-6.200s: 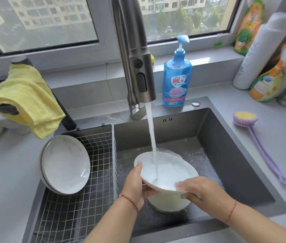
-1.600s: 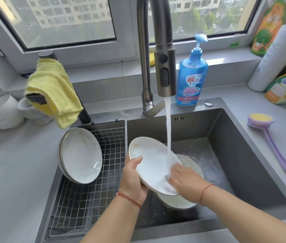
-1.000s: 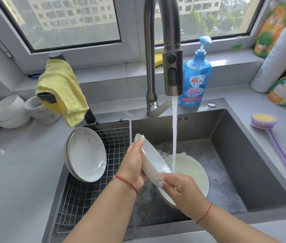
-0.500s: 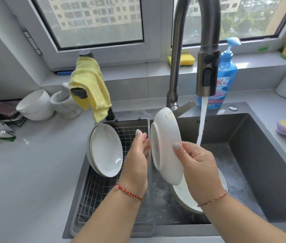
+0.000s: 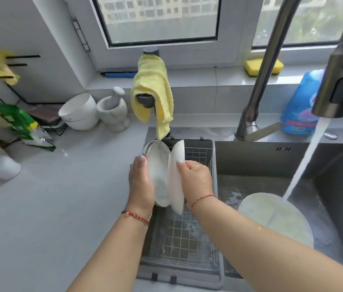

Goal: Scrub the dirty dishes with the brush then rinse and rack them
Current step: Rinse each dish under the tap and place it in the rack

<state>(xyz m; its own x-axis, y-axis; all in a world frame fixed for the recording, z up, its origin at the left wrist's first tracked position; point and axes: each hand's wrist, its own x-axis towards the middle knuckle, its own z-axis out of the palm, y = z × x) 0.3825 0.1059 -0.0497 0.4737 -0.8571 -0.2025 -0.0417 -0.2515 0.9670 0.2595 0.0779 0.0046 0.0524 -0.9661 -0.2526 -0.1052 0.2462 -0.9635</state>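
Right hand: our right hand (image 5: 195, 178) pinches the rim of a white plate (image 5: 176, 178), fingers curled round its edge, holding it on edge over the wire rack (image 5: 187, 239).
Left hand: our left hand (image 5: 141, 182) lies with straight fingers against the back of the racked dishes (image 5: 158, 171), steadying them.
Plate position: upright, just beside those leaning dishes, touching or nearly so; we cannot tell which.
Sink: another plate (image 5: 275, 220) lies in the basin (image 5: 334, 186) under the running water (image 5: 305, 159) from the tap (image 5: 339, 81).
Tabletop: grey tabletop (image 5: 50, 207) with stacked white bowls (image 5: 80, 111) and a mortar and pestle (image 5: 113, 111) at the back.
Cloth: a yellow cloth (image 5: 153, 95) hangs above the rack.
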